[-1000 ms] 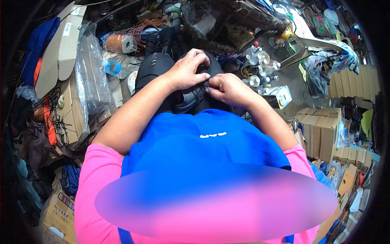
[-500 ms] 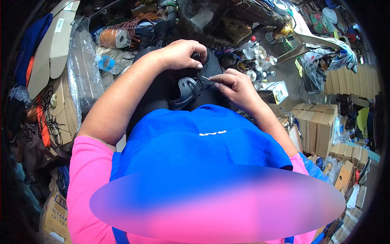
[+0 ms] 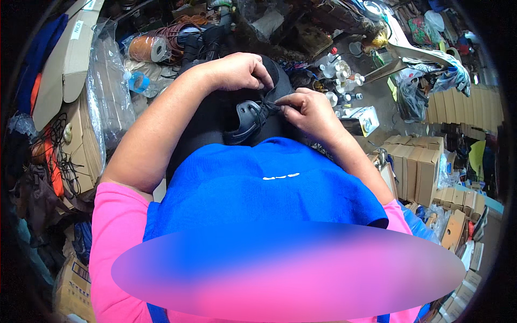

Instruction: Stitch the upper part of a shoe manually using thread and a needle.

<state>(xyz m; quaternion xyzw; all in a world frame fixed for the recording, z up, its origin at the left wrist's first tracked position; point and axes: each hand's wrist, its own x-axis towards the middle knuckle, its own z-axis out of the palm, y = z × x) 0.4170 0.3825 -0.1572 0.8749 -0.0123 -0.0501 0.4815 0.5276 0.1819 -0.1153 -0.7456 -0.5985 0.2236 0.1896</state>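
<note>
A black shoe [image 3: 247,123] with lacing rests across my lap, over dark trousers. At its far side my left hand [image 3: 247,72] curls with thumb and fingers closed; what they pinch, if anything, is hidden. My right hand [image 3: 311,111] is closed just right of the shoe's lacing, thumb and forefinger pinching a dark lace-like strand [image 3: 273,106]. The two hands are a short way apart.
Several small bottles [image 3: 344,75] and a white-topped tin [image 3: 367,119] stand to the right, near cardboard pieces [image 3: 414,172]. On the left are an orange spool [image 3: 145,49], a water bottle [image 3: 139,82] and a plastic-wrapped stack [image 3: 110,86].
A thin metal tool visible in my right fingers earlier no longer shows; they now pinch a dark strand. My left fingers have drawn closer together and tilted down slightly.
</note>
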